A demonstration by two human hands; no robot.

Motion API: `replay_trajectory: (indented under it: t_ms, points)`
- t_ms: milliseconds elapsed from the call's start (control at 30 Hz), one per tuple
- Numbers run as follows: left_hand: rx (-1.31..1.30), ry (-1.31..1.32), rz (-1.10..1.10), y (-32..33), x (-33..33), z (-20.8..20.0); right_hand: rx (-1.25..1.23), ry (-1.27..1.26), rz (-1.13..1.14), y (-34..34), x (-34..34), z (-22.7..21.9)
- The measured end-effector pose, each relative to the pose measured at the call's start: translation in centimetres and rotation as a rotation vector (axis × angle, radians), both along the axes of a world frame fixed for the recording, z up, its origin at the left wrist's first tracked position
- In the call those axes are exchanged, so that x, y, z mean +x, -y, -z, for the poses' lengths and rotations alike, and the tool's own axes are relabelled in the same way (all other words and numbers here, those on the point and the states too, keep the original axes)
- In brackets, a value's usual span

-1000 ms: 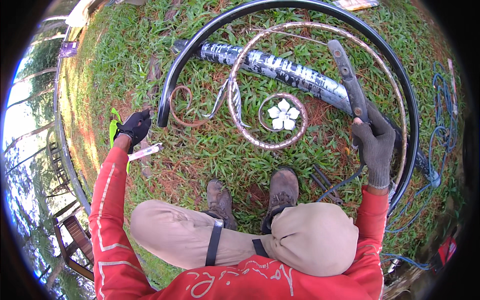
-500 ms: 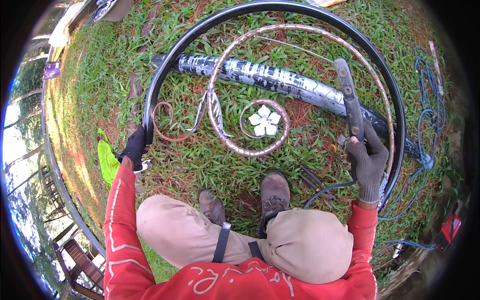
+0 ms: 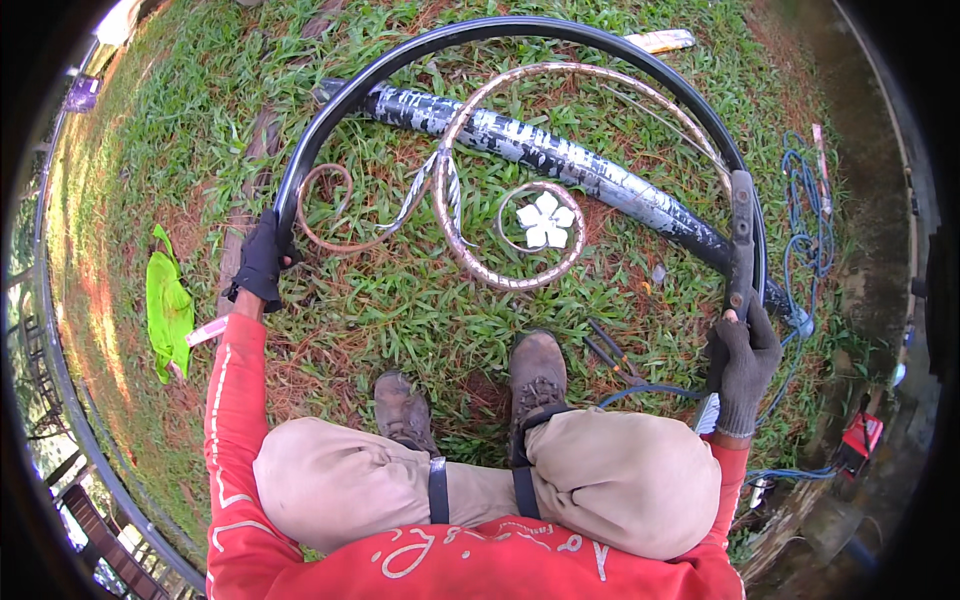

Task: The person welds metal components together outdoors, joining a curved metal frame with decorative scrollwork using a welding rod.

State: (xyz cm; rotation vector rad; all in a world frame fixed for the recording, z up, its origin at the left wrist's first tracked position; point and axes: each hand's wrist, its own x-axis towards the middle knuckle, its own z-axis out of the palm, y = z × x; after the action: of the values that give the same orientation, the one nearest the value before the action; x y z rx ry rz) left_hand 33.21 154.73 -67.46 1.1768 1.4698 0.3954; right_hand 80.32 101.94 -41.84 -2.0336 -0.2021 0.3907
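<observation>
A black tube bent into a big arc [image 3: 520, 27] frames a coppery scroll [image 3: 447, 190] with a white flower [image 3: 546, 221] and silvery leaves [image 3: 417, 193]. My left hand [image 3: 262, 262], in a dark fingerless glove, is wrapped round the arc's left end. In a grey glove, my right hand [image 3: 745, 365] grips a dark, riveted welding electrode holder [image 3: 740, 235] by its lower part. From the holder's far end a thin rod [image 3: 655, 112] points up and left over the scroll. The holder overlaps the arc's right side; whether they touch, I cannot tell.
A thick pole with peeling black and silver paint [image 3: 560, 155] lies on the grass beneath the arc. Pliers [image 3: 612, 352] lie beside my boot [image 3: 538, 375]. Blue cable [image 3: 808, 240] coils at the right, near a red object [image 3: 862, 438]. Green cloth [image 3: 168, 305] lies left.
The view has shifted. My right hand has come nearer to me, and the electrode holder now stands more upright, close along the arc's right side. My left hand still grips the arc.
</observation>
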Motion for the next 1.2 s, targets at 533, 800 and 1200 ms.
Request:
replay_trajectory:
  t_ms: [533,800,1200]
  points:
    - [0.554,0.451,-0.163,5.5,0.2,-12.7,-0.564,0.828,-0.608,2.2,-10.2,-20.0]
    - [0.693,0.603,-0.113,6.9,0.5,-17.3,-0.995,1.165,-0.837,-3.8,-19.8,-25.8]
    - [0.709,0.719,-0.066,6.3,-0.7,-17.5,-1.251,1.255,-0.974,-7.4,-23.3,-28.6]
